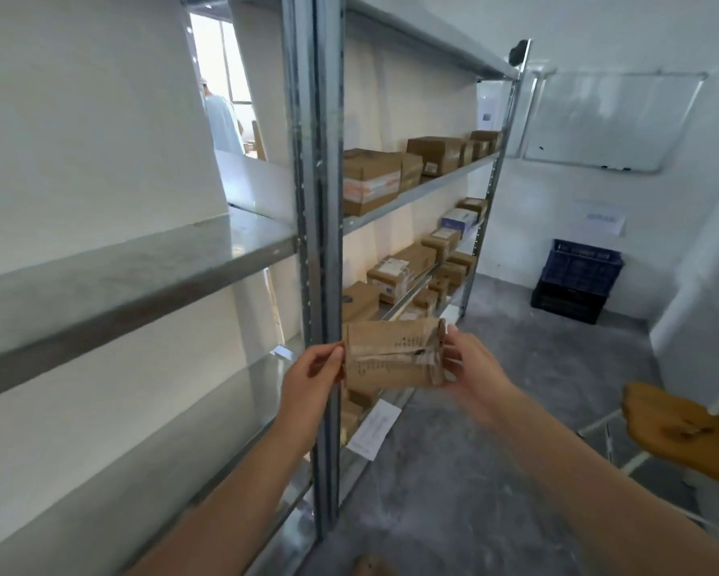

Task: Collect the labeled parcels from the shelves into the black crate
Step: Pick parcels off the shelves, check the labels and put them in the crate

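A small brown cardboard parcel (393, 354) with dark printing hangs in the air in front of the metal shelf unit (320, 243). My left hand (312, 374) pinches its left edge and my right hand (470, 363) grips its right end. More cardboard parcels (370, 180) sit on the shelves to the right, several on each level. A black crate (565, 303) stands on the floor at the far wall, with a blue crate (584, 266) stacked in it.
Bare metal shelves (142, 268) fill the left side. A wooden stool (690, 430) stands at the right. A whiteboard (611, 122) hangs on the far wall. A white paper sheet (372, 428) hangs at a low shelf edge. A person (223, 118) stands beyond the shelves.
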{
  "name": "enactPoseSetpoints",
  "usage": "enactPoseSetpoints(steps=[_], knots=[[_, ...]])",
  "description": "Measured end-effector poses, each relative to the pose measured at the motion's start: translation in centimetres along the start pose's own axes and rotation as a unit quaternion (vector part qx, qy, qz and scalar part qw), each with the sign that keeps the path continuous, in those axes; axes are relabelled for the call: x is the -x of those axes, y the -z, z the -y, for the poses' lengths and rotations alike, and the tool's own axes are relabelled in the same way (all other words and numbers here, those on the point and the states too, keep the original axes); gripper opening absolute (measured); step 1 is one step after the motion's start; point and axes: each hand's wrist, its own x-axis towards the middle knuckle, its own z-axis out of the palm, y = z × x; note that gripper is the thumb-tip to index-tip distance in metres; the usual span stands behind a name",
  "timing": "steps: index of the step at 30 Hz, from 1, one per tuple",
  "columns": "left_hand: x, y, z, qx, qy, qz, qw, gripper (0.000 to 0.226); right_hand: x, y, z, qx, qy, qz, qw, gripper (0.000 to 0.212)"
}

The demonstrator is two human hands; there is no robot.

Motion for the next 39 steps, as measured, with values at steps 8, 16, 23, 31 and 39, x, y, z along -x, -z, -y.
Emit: enactPoseSetpoints(steps=[8,16,23,31,39], knots=[[6.7,2.5,-0.2,0.067,-0.008,-0.072,0.995,0.012,3.0,-0.9,-1.8,0.012,-0.005,0.079,0.997,0.016],[16.8,5.7,-0.4,0.025,-0.018,-0.17,0.985,0.015,7.1,-0.7,-3.5,0.023,-0.056,0.348,0.936,0.046],[27.2,11.6,-1.5,-0.015,-0.056,-0.199,0.978,0.023,12.6,-3.9,-6.2,0.129,-0.054,0.515,0.846,0.066],[38.7,19.6,-3.6,-0.026,-0.081,-0.304,0.949,0.035,24.2,-12.6,-10.1,0.245,0.013,0.544,0.802,0.062],[55.6,30.0,-3.1,-0.027,-0.066,-0.498,0.864,0.046,40.4,-22.5,-19.5,0.226,-0.071,0.635,0.735,0.043]])
